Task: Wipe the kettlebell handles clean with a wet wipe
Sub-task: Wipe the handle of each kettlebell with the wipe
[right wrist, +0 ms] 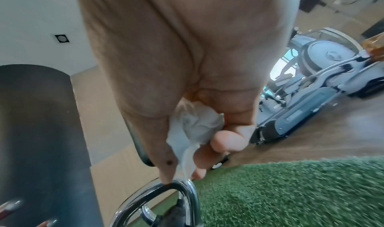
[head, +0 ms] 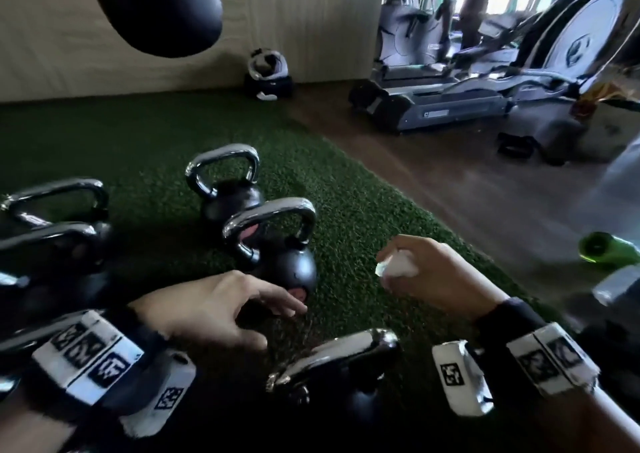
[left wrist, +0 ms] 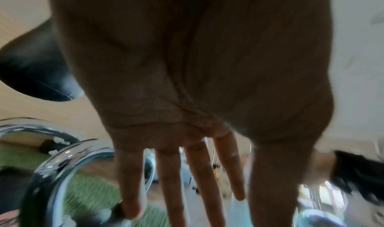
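Head view: right hand (head: 436, 279) bunches the wet wipe (head: 398, 267) beside a kettlebell handle (head: 273, 225). Left-wrist view: left hand (left wrist: 187, 115) spread, empty. Right-wrist view: wrap the wipe fully round the chrome bar, I would suggest.

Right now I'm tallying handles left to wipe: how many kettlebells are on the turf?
5: far centre, middle by the left hand, nearest the camera, and two stacked at the left edge. More may hide left.

Open turf (head: 363, 210) right of kettlebells (head: 273, 241); kettlebell cluster (head: 52, 231) crowds the left; punching bag (head: 156, 5) hangs overhead; exercise machines (head: 485, 71) beyond.
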`<state>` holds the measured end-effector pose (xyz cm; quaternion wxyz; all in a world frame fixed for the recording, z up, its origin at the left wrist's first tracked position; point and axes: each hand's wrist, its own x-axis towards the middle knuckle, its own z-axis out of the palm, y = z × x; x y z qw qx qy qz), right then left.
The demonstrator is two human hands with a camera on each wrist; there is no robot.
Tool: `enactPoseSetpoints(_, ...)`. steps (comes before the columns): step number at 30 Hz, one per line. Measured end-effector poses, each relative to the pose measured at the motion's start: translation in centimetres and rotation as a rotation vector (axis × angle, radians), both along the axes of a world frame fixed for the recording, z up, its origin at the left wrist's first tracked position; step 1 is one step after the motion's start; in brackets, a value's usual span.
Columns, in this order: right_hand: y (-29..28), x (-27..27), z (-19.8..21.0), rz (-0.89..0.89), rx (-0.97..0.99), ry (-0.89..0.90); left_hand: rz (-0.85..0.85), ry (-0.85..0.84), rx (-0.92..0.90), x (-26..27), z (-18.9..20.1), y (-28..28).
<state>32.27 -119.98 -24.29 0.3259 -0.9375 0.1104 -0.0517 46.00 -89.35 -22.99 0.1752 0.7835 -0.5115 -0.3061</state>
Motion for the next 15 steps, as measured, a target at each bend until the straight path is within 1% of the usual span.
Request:
enactPoseSetpoints(2, -0.5, 2.4, 1.3, 0.033, 0.043, -0.039, 0.06, -0.039, 0.079, 1.4, 1.3, 0.0)
enactPoseSetpoints(6, -0.2, 6.3, 3.5, 0.13, 0.136, -0.036, 0.113, -0.12, 0.298, 3.6, 5.0, 1.4)
enactPoseSetpoints(8, 0.4, 7.8, 4.1, 0.171, 0.172, -0.03, 0.145, -0.146, 0.355, 4.6, 7.3, 2.3)
enactPoseSetpoints(10, 1.1, 9.2, 4.1, 0.199, 0.171, -0.02, 0.187, -0.152, 0.355, 5.2, 9.0, 2.7)
enactPoseSetpoints(11, 1.4, 10.0, 3.9, 0.208, 0.158, -0.019, 0.221, -0.141, 0.336, 5.4, 9.5, 2.8)
enactPoseSetpoints(13, 2.1, 11.4, 3.3, 0.208, 0.146, -0.033, 0.305, -0.116, 0.32, 5.9, 9.1, 3.0)
enactPoseSetpoints(15, 2.5, 12.4, 2.8, 0.191, 0.15, -0.086, 0.398, -0.128, 0.328, 6.6, 7.2, 3.0)
